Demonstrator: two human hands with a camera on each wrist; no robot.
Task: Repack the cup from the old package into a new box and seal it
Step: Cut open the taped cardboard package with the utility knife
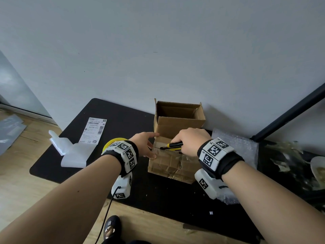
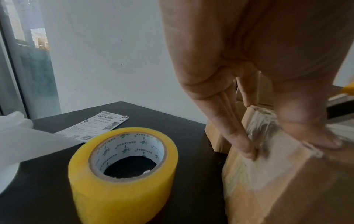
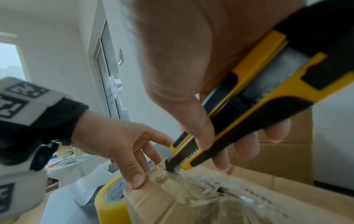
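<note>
The old package (image 1: pixel 168 166), a brown carton wrapped in clear tape, stands on the black mat (image 1: pixel 167 196). My left hand (image 1: pixel 154 146) presses on its top left corner, thumb on top and straight fingers (image 2: pixel 239 136) down the side. My right hand (image 1: pixel 186 145) grips a yellow and black utility knife (image 1: pixel 173 146). The knife's blade tip (image 3: pixel 170 166) sits in the crumpled tape on the package's top seam (image 3: pixel 210 186). Just behind stands the new box (image 1: pixel 179 127), open at the top and against the wall. No cup shows in any view.
A yellow tape roll (image 2: pixel 122 174) lies on the mat just left of the package. Further left are a shipping label (image 1: pixel 94 130) and white foam sheets (image 1: pixel 73 152). Bubble wrap (image 1: pixel 235 147) lies to the right. A dark table leg (image 1: pixel 290 111) slants at the right.
</note>
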